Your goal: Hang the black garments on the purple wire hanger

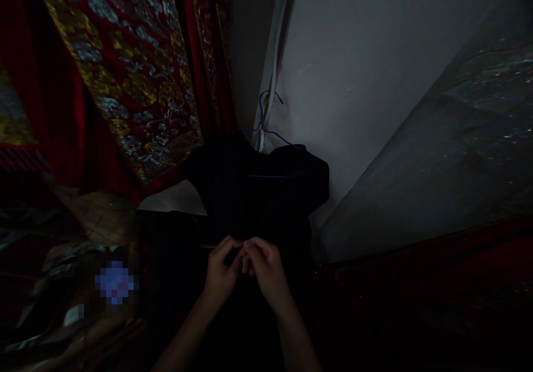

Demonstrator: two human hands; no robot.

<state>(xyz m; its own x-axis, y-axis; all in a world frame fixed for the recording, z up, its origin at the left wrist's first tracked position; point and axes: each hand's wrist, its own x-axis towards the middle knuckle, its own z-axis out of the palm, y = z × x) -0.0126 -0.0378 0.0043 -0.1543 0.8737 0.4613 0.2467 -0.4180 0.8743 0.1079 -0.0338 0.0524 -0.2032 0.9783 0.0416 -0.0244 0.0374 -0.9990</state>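
A black garment (258, 194) hangs on a purple wire hanger (266, 130) against a pale wall. My left hand (220, 275) and my right hand (264, 269) are both raised to the garment's front, fingertips meeting in a pinch on the dark cloth. What exactly the fingers pinch is too dark to make out. The scene is very dim.
Red cloth with gold and silver embroidery (133, 72) hangs at the upper left. A grey plastic-covered sheet (449, 155) slants down on the right. A dark red wooden edge (416, 255) runs along the lower right. Piled fabrics (91, 216) lie at the lower left.
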